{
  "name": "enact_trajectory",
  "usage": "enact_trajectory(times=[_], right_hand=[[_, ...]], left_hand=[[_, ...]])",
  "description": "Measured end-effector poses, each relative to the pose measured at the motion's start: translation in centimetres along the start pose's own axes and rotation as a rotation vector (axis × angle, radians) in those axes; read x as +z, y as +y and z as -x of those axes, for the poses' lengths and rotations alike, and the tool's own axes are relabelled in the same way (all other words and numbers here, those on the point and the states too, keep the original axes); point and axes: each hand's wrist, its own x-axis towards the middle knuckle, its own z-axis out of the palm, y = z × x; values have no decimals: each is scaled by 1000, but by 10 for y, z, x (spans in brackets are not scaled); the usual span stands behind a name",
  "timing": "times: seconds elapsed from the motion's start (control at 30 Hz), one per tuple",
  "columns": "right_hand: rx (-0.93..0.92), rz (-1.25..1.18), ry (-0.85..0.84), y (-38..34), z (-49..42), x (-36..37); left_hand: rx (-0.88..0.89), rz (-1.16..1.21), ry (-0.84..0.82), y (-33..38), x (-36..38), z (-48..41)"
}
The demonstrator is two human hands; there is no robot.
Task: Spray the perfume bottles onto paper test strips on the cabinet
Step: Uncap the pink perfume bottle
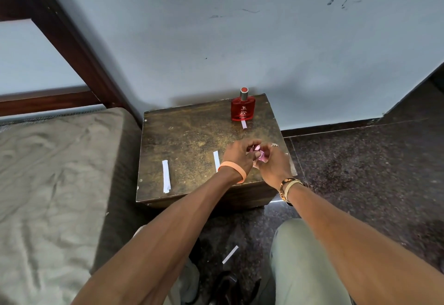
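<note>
Strips: left strip (166,176) and middle strip (216,160) lying flat on the worn brown cabinet (187,134), thin white paper; spraying seemingly still to do.
Left hand (237,157): pinching the top of the pink bottle (259,156).
Pink bottle: small, glossy, hovering over near right.
Right hand (275,166): curling round its base.
Red bottle (242,110): flat glass, standing far right.

Worn brown cabinet (187,136) — upright red perfume bottle (242,110), white paper strips (166,176)
</note>
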Motion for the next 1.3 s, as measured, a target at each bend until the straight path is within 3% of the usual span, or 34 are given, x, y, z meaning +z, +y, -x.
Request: enact_trajectory(times=[0.2,0.33,0.57,0.8,1.3], right_hand=[[-36,0,20,2,-4,3],[-43,40,27,7,-1,1],[-156,191,63,8,0,-1],[-109,187,94,7,-1,1],[-92,170,89,8,0,1]], left_hand=[[25,-22,3,-3,1,-7],[77,-158,-15,-7,6,-10],[43,-119,120,-9,8,-12],[229,-249,42,-5,8,-11],[136,-232,42,0,2,-10]])
